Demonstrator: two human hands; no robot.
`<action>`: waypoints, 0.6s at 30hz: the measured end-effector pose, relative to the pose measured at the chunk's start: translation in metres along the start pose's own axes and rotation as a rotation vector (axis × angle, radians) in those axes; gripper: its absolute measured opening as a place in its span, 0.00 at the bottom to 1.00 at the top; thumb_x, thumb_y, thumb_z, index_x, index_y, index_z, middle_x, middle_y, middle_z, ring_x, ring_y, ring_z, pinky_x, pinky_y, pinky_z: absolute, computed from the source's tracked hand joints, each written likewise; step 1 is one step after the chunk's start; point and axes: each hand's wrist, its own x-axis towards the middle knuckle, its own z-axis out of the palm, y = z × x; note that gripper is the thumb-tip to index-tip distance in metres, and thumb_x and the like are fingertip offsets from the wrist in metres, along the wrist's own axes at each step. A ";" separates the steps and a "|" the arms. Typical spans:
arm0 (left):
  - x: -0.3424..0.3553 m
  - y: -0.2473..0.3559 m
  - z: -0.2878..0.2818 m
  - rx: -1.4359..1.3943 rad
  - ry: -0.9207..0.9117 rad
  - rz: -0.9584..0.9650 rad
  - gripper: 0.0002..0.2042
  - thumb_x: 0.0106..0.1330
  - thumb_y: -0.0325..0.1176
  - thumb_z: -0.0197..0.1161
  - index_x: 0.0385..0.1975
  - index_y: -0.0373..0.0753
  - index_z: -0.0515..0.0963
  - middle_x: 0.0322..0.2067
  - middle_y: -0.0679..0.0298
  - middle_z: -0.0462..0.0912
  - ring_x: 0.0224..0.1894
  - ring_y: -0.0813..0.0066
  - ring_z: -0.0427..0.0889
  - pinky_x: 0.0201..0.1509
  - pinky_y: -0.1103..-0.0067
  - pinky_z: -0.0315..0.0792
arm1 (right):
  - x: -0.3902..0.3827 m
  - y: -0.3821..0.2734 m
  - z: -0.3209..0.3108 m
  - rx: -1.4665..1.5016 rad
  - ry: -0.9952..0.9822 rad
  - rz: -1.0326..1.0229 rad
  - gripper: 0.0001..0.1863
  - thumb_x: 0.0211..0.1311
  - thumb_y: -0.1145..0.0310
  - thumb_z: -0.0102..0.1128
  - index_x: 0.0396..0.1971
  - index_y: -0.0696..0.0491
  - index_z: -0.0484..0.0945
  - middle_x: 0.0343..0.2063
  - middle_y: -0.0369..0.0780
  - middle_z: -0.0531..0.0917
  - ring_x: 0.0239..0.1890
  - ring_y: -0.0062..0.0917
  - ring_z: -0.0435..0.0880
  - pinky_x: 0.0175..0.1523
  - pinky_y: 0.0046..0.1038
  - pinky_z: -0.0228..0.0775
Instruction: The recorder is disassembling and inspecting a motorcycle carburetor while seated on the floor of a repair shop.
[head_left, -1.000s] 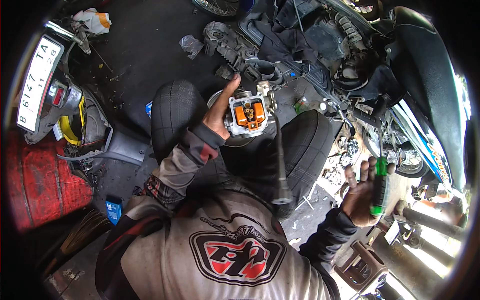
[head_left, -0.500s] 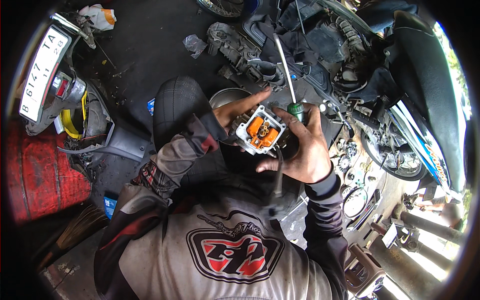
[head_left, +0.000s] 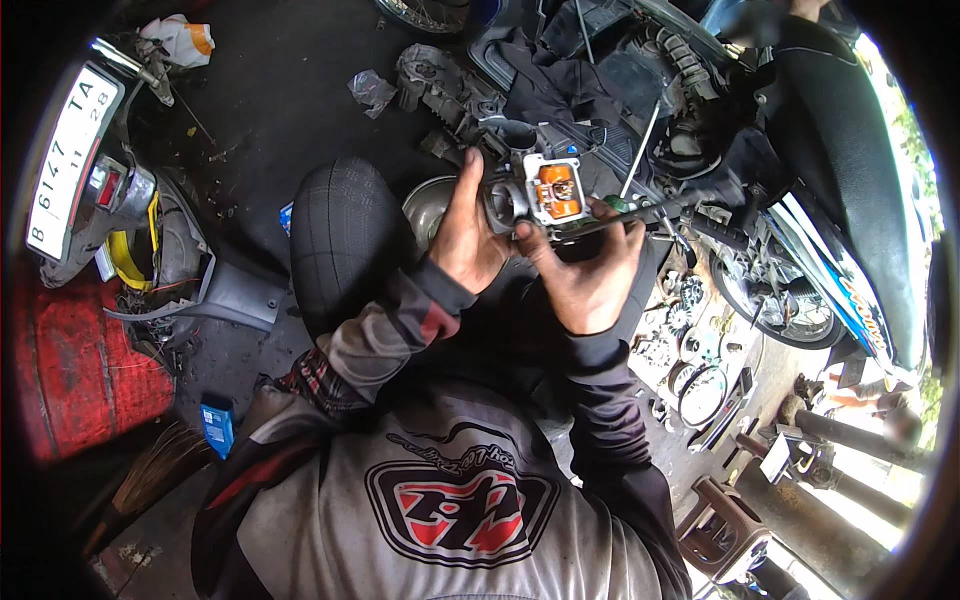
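A metal carburetor point(head_left: 541, 218) with its bowl side open shows orange floats point(head_left: 558, 192) inside its square rim. My right hand point(head_left: 590, 270) grips it from below and the right, with the thumb on its near side. A screwdriver is in the same hand, its green handle point(head_left: 614, 203) partly hidden by the fingers and its shaft point(head_left: 642, 150) slanting up and away. A dark hose point(head_left: 665, 208) stretches rightward from the carburetor, blurred at its end. My left hand point(head_left: 468, 232) is upright beside the carburetor's round mouth, fingers stretched out; whether it touches is unclear.
A metal bowl point(head_left: 428, 208) sits beyond my left wrist. Ahead lies a greasy engine casing point(head_left: 440, 85). A motorcycle with a black seat point(head_left: 845, 130) stands at right, near loose parts on a light sheet point(head_left: 660, 350). A red drum point(head_left: 95, 370) is at left.
The carburetor has moved farther away and turned, showing its round mouth on the left. The hose has swung from below it to the right. The screwdriver now leans right; my left hand has straightened.
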 end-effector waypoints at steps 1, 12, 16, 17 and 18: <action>0.006 0.003 -0.007 -0.050 -0.005 -0.019 0.33 0.71 0.63 0.45 0.56 0.37 0.73 0.47 0.61 0.83 0.45 0.67 0.83 0.46 0.76 0.79 | -0.002 -0.005 0.003 -0.038 -0.021 -0.018 0.41 0.33 0.49 0.85 0.46 0.60 0.78 0.42 0.53 0.72 0.44 0.46 0.77 0.50 0.40 0.72; 0.019 -0.010 -0.082 -0.283 0.328 -0.085 0.10 0.67 0.40 0.60 0.36 0.40 0.80 0.34 0.62 0.85 0.37 0.65 0.86 0.47 0.67 0.82 | -0.051 -0.010 -0.099 0.375 -0.375 0.180 0.40 0.64 0.77 0.59 0.71 0.61 0.46 0.59 0.53 0.70 0.59 0.31 0.72 0.62 0.27 0.64; 0.021 -0.020 -0.086 -0.203 0.446 -0.108 0.09 0.66 0.39 0.60 0.34 0.40 0.79 0.31 0.63 0.85 0.33 0.68 0.86 0.40 0.72 0.82 | -0.059 -0.013 -0.139 0.137 -0.445 0.144 0.32 0.59 0.69 0.70 0.60 0.66 0.67 0.43 0.46 0.83 0.46 0.25 0.81 0.53 0.25 0.71; 0.022 -0.022 -0.085 -0.178 0.475 -0.095 0.09 0.66 0.38 0.60 0.33 0.40 0.79 0.30 0.63 0.84 0.31 0.69 0.85 0.37 0.74 0.81 | -0.057 -0.020 -0.142 0.054 -0.432 0.097 0.26 0.57 0.67 0.72 0.51 0.66 0.76 0.36 0.45 0.85 0.40 0.25 0.84 0.50 0.25 0.73; 0.023 -0.023 -0.085 -0.181 0.480 -0.105 0.09 0.66 0.38 0.60 0.33 0.40 0.79 0.30 0.63 0.84 0.31 0.69 0.85 0.37 0.74 0.81 | -0.054 -0.017 -0.145 0.038 -0.495 0.014 0.24 0.55 0.69 0.73 0.49 0.65 0.78 0.35 0.46 0.85 0.37 0.26 0.85 0.45 0.24 0.75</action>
